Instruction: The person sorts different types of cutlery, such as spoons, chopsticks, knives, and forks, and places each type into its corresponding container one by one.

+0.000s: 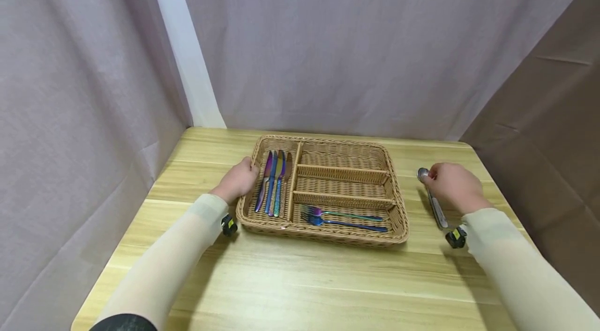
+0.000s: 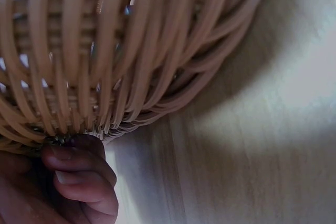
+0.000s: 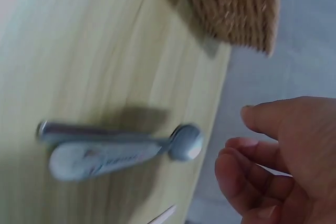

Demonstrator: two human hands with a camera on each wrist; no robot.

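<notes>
A wicker cutlery tray (image 1: pixel 392 227) lies mid-table. Its left compartment holds several iridescent knives (image 1: pixel 274 182), and the front right one holds two forks (image 1: pixel 344 218). My left hand (image 1: pixel 242 177) grips the tray's left rim; in the left wrist view its curled fingers (image 2: pixel 81 174) press against the foot of the woven wall (image 2: pixel 136 56). Silver spoons (image 1: pixel 436 206) lie on the table right of the tray. My right hand (image 1: pixel 442 181) hovers just over their bowl end. In the right wrist view that hand (image 3: pixel 239 129) is loosely curled and holds nothing, a little apart from the blurred spoons (image 3: pixel 110 150).
The wooden table (image 1: pixel 300 279) is walled in by grey curtains at the back and left and a brown one at the right. The tray's two rear right compartments (image 1: pixel 344 185) hold nothing. A corner of the tray (image 3: pixel 236 3) shows above the spoons.
</notes>
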